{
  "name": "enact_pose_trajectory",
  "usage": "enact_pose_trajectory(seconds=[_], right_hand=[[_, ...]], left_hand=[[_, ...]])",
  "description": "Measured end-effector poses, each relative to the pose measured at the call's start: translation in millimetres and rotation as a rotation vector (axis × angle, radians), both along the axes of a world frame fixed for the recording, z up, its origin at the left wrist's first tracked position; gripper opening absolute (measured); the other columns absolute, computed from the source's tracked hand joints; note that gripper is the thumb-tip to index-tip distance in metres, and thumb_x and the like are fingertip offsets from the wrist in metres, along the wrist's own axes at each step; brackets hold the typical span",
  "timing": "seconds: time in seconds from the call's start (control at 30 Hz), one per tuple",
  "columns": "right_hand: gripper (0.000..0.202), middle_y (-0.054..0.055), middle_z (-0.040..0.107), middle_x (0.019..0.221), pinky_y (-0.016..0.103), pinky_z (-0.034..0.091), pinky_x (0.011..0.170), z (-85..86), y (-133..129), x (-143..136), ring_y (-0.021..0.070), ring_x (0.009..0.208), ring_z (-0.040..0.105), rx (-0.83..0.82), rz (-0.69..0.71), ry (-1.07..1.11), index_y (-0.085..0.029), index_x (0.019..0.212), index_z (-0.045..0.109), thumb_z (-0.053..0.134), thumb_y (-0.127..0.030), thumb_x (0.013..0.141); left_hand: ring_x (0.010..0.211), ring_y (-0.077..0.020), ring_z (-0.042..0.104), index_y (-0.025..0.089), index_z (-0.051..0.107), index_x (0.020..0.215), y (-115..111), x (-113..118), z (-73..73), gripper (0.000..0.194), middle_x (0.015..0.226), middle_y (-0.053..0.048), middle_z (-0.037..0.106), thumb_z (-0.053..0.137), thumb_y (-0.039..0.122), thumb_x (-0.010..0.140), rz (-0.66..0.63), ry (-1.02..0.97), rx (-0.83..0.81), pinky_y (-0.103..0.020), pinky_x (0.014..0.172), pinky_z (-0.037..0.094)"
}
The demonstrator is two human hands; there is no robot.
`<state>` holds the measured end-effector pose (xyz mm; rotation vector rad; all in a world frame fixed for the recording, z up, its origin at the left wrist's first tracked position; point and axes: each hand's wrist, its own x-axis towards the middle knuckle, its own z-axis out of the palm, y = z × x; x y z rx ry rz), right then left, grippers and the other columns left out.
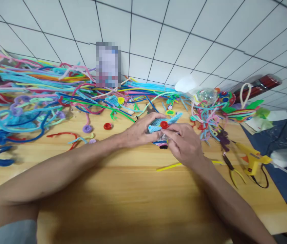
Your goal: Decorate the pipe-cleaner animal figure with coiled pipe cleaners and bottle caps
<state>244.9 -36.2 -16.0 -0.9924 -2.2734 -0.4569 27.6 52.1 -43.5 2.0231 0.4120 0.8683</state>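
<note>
Between my hands is a light-blue pipe-cleaner figure (155, 127) with a red coil (164, 124) on its upper face. My left hand (143, 130) is closed around the figure's left side, fingers over the top and thumb beneath. My right hand (185, 142) pinches at the figure's right side, just below the red coil; its fingertips partly hide what they touch. A black and pink part sticks out under the figure. On the table below lies a yellow pipe cleaner (169, 167), running under my right wrist.
Loose pipe cleaners (44, 81) pile along the tiled wall. A red coil (108, 126) and a purple coil (87, 128) lie left of my hands. Yellow-handled pliers (233, 171), a yellow glue gun (254, 157) and a dark red bottle (259, 86) are to the right.
</note>
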Motion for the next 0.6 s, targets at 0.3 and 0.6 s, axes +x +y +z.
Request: enact_pose_trajectory(seconds=[0.3,0.6], right_hand=[[0.036,0.007,0.077,0.107,0.039,0.057,0.086,5.9,5,16,0.0226,0.098,0.071,-0.037,-0.036,0.111,-0.026,0.123,0.069,0.065,-0.005,0.094],[0.031,0.005,0.078,0.104,0.038,0.055,0.087,-1.6,13,21,0.022,0.098,0.071,-0.057,-0.035,0.076,-0.027,0.118,0.07,0.063,-0.006,0.097]], left_hand=[[0.15,-0.0291,0.051,0.025,0.055,0.14,-3,4,-16.4,0.037,0.154,-0.012,0.057,0.06,0.039,0.106,-0.043,-0.08,-0.105,-0.05,0.129,0.038],[0.152,-0.0304,0.049,0.026,0.055,0.141,-5,4,-17.0,0.04,0.156,-0.012,0.055,0.061,0.035,0.102,-0.024,-0.055,-0.131,-0.053,0.13,0.035]])
